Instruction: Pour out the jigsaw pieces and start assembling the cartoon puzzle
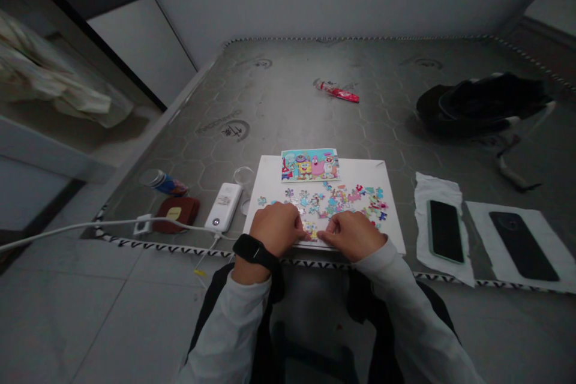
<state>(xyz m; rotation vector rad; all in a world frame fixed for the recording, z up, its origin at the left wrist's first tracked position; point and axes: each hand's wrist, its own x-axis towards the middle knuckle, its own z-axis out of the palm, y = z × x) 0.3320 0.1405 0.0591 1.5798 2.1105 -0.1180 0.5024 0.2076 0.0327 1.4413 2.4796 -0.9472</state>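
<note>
On a white board (360, 169) lie many loose jigsaw puzzle pieces (339, 198) in blue, pink and yellow. A cartoon picture card (310, 165) rests at the board's far edge. Near the front edge, my left hand (279, 227) and my right hand (351, 233) face each other across a small cluster of joined yellow puzzle pieces (310, 229). The left fingers are closed at the cluster's left side; their tips are partly hidden. The right thumb and forefinger pinch at its right side, on a puzzle piece. A black watch (255, 252) is on my left wrist.
To the left are a white power bank (224, 207) with cables, a brown case (176, 214) and a blue bottle (164, 182). Two phones (445, 231) lie on paper at right. A black bag (481, 105) and a red packet (337, 91) sit farther back.
</note>
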